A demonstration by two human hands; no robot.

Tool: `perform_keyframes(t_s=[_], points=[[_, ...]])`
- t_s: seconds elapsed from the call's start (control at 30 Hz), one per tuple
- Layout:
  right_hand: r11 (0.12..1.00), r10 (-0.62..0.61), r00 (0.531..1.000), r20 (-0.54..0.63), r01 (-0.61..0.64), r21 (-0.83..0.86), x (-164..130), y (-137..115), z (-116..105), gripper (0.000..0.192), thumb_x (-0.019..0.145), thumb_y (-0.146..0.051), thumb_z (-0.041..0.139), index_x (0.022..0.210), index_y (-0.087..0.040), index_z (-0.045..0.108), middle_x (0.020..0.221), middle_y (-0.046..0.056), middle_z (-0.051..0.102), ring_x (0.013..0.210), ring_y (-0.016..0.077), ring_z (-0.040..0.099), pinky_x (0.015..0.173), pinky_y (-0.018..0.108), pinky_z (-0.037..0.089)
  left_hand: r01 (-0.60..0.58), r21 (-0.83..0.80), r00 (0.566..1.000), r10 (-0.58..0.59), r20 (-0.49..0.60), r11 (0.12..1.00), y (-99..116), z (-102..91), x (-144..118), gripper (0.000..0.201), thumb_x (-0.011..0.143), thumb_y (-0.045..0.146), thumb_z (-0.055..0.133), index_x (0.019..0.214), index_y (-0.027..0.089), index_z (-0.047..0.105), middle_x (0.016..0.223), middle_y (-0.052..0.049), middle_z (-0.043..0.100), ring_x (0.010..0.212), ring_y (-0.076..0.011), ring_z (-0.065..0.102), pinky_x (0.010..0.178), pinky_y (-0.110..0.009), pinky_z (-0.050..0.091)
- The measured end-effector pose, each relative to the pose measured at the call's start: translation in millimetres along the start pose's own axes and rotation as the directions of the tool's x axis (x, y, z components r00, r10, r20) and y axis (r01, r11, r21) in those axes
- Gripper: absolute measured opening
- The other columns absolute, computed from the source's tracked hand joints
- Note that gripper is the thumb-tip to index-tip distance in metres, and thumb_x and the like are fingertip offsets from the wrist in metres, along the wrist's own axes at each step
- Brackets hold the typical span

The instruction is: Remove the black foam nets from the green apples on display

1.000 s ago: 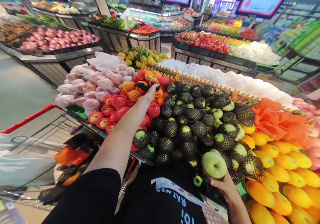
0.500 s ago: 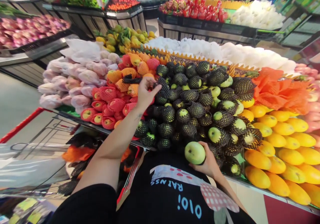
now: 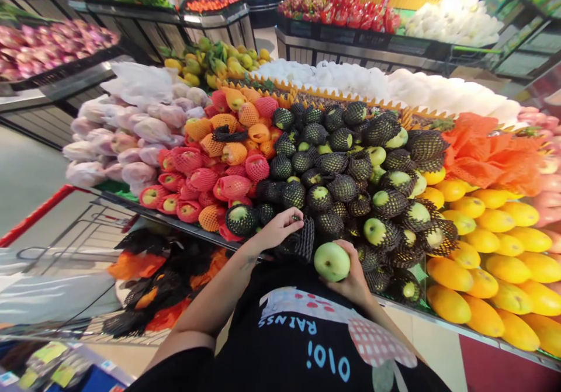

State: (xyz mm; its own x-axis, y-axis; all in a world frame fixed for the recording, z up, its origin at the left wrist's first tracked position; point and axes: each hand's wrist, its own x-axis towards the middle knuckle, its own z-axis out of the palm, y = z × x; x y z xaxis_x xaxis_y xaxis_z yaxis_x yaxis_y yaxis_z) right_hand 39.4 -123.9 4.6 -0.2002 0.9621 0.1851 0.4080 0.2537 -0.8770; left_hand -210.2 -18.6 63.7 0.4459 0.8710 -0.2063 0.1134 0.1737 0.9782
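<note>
Close to my body, my right hand (image 3: 353, 275) is wrapped round a bare pale green apple (image 3: 332, 262). To its left, my left hand (image 3: 283, 228) pinches a black foam net sleeve (image 3: 305, 240) that hangs down beside the apple. The sleeve looks slack, and the two hands are a short way apart. Just beyond both hands lies a heap of green apples (image 3: 374, 231) in black net sleeves, some of them only partly covered.
Red-netted apples (image 3: 204, 180) and bagged fruit (image 3: 144, 129) lie to the left, yellow mangoes (image 3: 491, 257) and orange netting (image 3: 491, 152) to the right. At the lower left stands a wire cart (image 3: 83, 222) near discarded nets (image 3: 153, 275). More produce stands fill the back.
My left hand has come down and toward me from the upper edge of the netted apples, bringing the black sleeve. My right hand with the apple has shifted slightly left.
</note>
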Motion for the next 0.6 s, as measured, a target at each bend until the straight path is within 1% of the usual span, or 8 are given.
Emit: perform_keyframes(t_s=[0.07, 0.13, 0.2, 0.27, 0.37, 0.47, 0.53, 0.6], points=[[0.994, -0.032, 0.999, 0.030, 0.035, -0.108, 4.2, 1.6, -0.3, 0.082, 0.066, -0.043, 0.082, 0.133, -0.028, 0.038, 0.130, 0.013, 0.052, 0.129, 0.0361, 0.049, 0.110, 0.057, 0.041, 0.011, -0.014, 0.998, -0.012, -0.067, 1.000, -0.9, 1.6, 1.9, 0.034, 0.084, 0.051, 0.066, 0.092, 0.021, 0.052, 0.063, 0.007, 0.039, 0.055, -0.0100, 0.032, 0.052, -0.024, 0.024], [0.979, -0.057, 0.995, 0.085, 0.072, -0.190, 8.8, 3.2, -2.6, 0.084, 0.064, -0.045, 0.083, 0.135, -0.026, 0.041, 0.130, 0.014, 0.055, 0.133, 0.0392, 0.044, 0.110, 0.059, 0.040, 0.008, -0.024, 0.995, -0.011, -0.101, 1.000, -0.5, 2.9, 3.5, 0.036, 0.084, 0.053, 0.064, 0.094, 0.021, 0.051, 0.061, 0.008, 0.035, 0.053, -0.0100, 0.028, 0.051, -0.025, 0.020], [0.964, -0.067, 0.988, 0.139, 0.100, -0.246, 12.9, 5.2, -5.4, 0.085, 0.065, -0.046, 0.084, 0.136, -0.024, 0.043, 0.129, 0.014, 0.056, 0.135, 0.0410, 0.041, 0.110, 0.060, 0.039, 0.001, -0.026, 0.994, -0.004, -0.112, 1.000, 0.8, 4.3, 4.2, 0.036, 0.084, 0.052, 0.065, 0.094, 0.021, 0.051, 0.061, 0.007, 0.034, 0.053, -0.0101, 0.029, 0.051, -0.025, 0.020], [0.949, -0.063, 0.983, 0.173, 0.112, -0.295, 15.3, 7.6, -7.8, 0.088, 0.064, -0.049, 0.084, 0.138, -0.024, 0.044, 0.129, 0.014, 0.057, 0.133, 0.0411, 0.041, 0.109, 0.060, 0.040, 0.009, -0.034, 0.995, -0.012, -0.098, 0.999, 2.8, 5.6, 4.0, 0.035, 0.084, 0.051, 0.065, 0.094, 0.021, 0.050, 0.061, 0.007, 0.035, 0.053, -0.0102, 0.029, 0.051, -0.025, 0.020], [0.922, -0.020, 0.987, 0.157, 0.079, -0.379, 15.5, 9.2, -11.8, 0.089, 0.065, -0.051, 0.085, 0.141, -0.025, 0.045, 0.131, 0.015, 0.053, 0.126, 0.0396, 0.045, 0.108, 0.060, 0.040, 0.006, -0.058, 0.997, -0.011, -0.075, 0.998, 5.7, 7.4, 2.7, 0.031, 0.083, 0.047, 0.064, 0.091, 0.021, 0.050, 0.066, 0.005, 0.041, 0.058, -0.0108, 0.034, 0.055, -0.024, 0.027], [0.911, 0.013, 0.986, 0.164, 0.055, -0.408, 13.7, 7.5, -18.6, 0.091, 0.070, -0.044, 0.083, 0.148, -0.028, 0.039, 0.135, 0.015, 0.048, 0.124, 0.0374, 0.046, 0.107, 0.059, 0.040, -0.017, -0.081, 0.997, 0.012, -0.071, 0.997, 5.0, 9.2, 2.0, 0.026, 0.081, 0.042, 0.064, 0.084, 0.020, 0.050, 0.073, 0.004, 0.044, 0.067, -0.0118, 0.039, 0.064, -0.025, 0.034], [0.919, 0.015, 0.977, 0.212, 0.070, -0.388, 12.8, 6.1, -24.1, 0.097, 0.071, -0.035, 0.082, 0.152, -0.030, 0.031, 0.136, 0.014, 0.048, 0.125, 0.0366, 0.046, 0.107, 0.059, 0.041, -0.022, -0.111, 0.997, 0.013, -0.081, 0.994, 1.5, 11.0, 2.1, 0.024, 0.079, 0.040, 0.061, 0.078, 0.020, 0.048, 0.073, 0.003, 0.042, 0.069, -0.0123, 0.038, 0.066, -0.025, 0.035], [0.923, 0.019, 0.964, 0.264, 0.085, -0.375, 12.3, 6.0, -29.1, 0.100, 0.070, -0.027, 0.081, 0.154, -0.030, 0.027, 0.137, 0.014, 0.049, 0.125, 0.0365, 0.047, 0.106, 0.059, 0.041, -0.014, -0.152, 0.995, -0.001, -0.098, 0.988, -2.9, 13.7, 2.4, 0.023, 0.076, 0.038, 0.058, 0.075, 0.020, 0.045, 0.072, 0.003, 0.040, 0.068, -0.0128, 0.036, 0.066, -0.026, 0.034]])
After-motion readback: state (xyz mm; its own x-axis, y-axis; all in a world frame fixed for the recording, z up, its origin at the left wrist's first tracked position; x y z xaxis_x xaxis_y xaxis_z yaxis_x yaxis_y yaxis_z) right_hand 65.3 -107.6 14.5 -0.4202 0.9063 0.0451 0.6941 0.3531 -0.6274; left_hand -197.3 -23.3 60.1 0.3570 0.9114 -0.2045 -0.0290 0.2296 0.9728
